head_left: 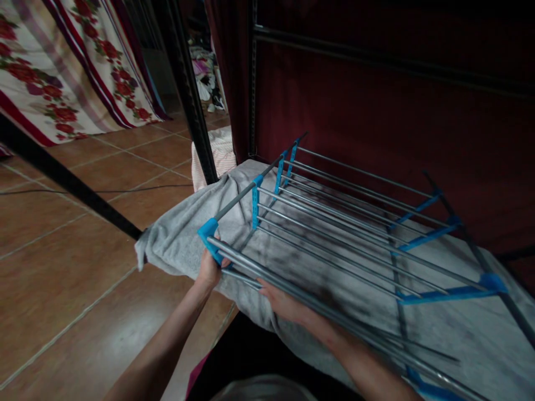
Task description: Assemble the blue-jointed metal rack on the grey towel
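A rack of metal tubes (334, 220) with blue plastic side pieces lies on a grey cloth (175, 245). My left hand (209, 268) is closed around the blue corner connector (208, 229) at the rack's near left end. A thick metal tube (288, 285) runs from that connector toward the lower right. Beneath it, my right hand (278, 298) has its fingers closed on a thinner metal tube (242, 277); part of this hand is hidden behind the thick one. A loose-looking rod end (443, 356) shows farther right.
Black metal posts (190, 94) and a slanting black bar (71, 178) frame the left side. A dark red curtain (376, 122) hangs behind the rack. Flowered fabric (75, 67) hangs at far left above the tiled floor (83, 239), where a dark cable (125, 191) lies.
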Action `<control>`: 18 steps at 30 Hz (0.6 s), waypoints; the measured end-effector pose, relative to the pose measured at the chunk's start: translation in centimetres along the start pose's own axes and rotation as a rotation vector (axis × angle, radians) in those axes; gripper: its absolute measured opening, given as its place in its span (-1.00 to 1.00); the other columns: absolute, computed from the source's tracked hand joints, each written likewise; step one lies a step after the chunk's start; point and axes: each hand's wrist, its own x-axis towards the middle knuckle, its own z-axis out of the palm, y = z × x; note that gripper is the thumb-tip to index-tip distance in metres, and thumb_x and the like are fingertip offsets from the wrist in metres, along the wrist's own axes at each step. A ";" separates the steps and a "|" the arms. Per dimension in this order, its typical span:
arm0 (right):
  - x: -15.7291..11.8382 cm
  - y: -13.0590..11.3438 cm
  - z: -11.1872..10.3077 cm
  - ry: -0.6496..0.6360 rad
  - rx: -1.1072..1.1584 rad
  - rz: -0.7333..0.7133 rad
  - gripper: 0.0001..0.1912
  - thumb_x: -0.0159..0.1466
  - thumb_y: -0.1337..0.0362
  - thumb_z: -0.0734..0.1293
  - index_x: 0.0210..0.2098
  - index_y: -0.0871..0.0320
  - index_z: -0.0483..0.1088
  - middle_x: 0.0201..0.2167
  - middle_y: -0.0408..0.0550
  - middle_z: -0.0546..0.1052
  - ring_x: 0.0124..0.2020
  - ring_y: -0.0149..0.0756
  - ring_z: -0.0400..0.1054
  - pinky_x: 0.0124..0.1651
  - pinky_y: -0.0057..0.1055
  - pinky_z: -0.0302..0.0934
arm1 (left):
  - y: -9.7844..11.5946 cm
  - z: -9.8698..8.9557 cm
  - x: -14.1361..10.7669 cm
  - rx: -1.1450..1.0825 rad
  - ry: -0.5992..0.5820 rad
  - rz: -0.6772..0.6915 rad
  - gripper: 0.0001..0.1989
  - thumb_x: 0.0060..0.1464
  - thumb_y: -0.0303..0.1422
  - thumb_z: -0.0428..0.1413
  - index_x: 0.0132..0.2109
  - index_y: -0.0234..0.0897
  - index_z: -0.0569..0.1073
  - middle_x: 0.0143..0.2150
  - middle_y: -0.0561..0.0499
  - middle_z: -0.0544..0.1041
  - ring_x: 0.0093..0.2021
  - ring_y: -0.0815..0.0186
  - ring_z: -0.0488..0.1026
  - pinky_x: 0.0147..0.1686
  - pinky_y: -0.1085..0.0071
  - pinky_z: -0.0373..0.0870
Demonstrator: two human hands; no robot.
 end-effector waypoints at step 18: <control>-0.8 -1.5 -0.4 -0.177 -0.008 0.035 -0.67 0.46 0.21 0.09 0.15 0.00 0.29 -0.14 -0.05 0.62 -0.13 -0.22 0.53 -0.17 -0.40 0.33 | -0.6 1.6 -0.6 0.051 0.031 0.036 -0.55 0.11 -0.03 0.04 -0.60 -0.21 0.23 -0.70 0.05 0.20 -0.64 0.35 0.17 -0.58 0.39 0.20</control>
